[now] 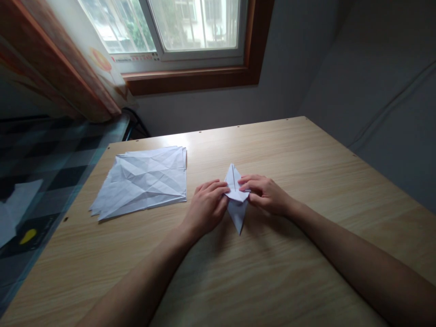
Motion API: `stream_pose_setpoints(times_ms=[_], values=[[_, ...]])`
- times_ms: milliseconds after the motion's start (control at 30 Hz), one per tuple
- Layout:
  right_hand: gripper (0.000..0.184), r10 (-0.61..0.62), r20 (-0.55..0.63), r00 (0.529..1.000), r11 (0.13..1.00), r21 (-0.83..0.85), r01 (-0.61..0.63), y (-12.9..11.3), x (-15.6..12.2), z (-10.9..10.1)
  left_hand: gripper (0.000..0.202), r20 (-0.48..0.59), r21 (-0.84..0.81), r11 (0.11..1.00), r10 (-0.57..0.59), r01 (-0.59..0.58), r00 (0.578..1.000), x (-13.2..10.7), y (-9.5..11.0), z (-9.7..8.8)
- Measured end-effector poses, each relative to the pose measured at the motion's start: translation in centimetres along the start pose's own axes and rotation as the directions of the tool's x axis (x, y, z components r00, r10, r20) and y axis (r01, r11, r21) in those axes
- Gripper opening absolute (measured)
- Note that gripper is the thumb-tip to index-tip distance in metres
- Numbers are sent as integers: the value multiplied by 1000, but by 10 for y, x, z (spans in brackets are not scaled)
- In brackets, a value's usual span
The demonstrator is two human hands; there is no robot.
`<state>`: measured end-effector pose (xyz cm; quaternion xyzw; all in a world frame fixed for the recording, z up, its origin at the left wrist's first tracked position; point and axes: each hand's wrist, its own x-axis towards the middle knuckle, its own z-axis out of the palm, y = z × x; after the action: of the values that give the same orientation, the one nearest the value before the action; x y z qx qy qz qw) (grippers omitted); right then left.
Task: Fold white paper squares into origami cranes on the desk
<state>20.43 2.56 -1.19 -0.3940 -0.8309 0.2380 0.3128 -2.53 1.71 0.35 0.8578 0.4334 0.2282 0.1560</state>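
Note:
A small white folded paper shape, long and pointed at both ends, lies flat on the wooden table. My left hand presses its left side with curled fingers. From the right, my right hand pinches the paper's middle fold with its fingertips. Both hands touch the paper at its widest part.
A stack of creased white paper sheets lies on the table to the left of my hands. Past the table's left edge is a checkered cloth. A window and a curtain are behind the table, and a grey wall stands to the right.

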Motion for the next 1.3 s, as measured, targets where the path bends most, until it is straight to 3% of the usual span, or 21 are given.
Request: stream_pose_setpoints(times_ms=[33,167,300,367,467,567,633,700,800,933,1033,1133,1233,1300], values=[[15,22,-26,999,1000,19,-22,-1,1,0,23,-32,-5,1000,-5,5,999,0,-1,1],[27,130,-110,985,989,-58,-137,-7,3,3,26,-127,40,998,-44,49,991,0,-3,3],[13,230,-200,952,936,-221,-273,-10,2,9,16,-145,170,979,-87,111,986,-1,-3,5],[26,242,-213,947,927,-239,-290,-11,1,11,11,-171,205,970,-94,129,981,-2,-2,6],[21,217,-177,960,939,-233,-255,-12,1,11,19,-158,238,971,30,8,987,-3,-1,8],[22,201,-146,969,949,-216,-229,-12,1,10,27,-14,238,959,162,-154,987,-4,1,7],[30,204,-157,966,955,-186,-232,-11,1,9,27,61,215,960,170,-180,984,-4,2,5],[34,214,-169,962,958,-154,-240,-10,1,8,40,85,206,962,162,-176,983,-4,2,5],[35,206,-154,966,969,-103,-223,-10,1,8,46,42,230,959,163,-168,986,-4,2,6],[34,176,-135,975,984,-14,-180,-9,2,7,23,-42,265,936,249,-230,967,-4,3,8],[34,199,-148,969,979,82,-189,-7,1,7,23,-97,280,929,278,-242,956,-5,5,8],[33,217,-184,959,966,179,-185,-5,0,8,20,-220,186,971,190,-150,957,-6,5,9],[34,195,-200,960,955,262,-139,-7,-1,8,11,-372,-41,999,-34,20,928,-8,1,11],[46,159,-202,966,950,298,-94,-10,-1,9,8,-395,-241,966,-188,97,899,-7,-1,12]])
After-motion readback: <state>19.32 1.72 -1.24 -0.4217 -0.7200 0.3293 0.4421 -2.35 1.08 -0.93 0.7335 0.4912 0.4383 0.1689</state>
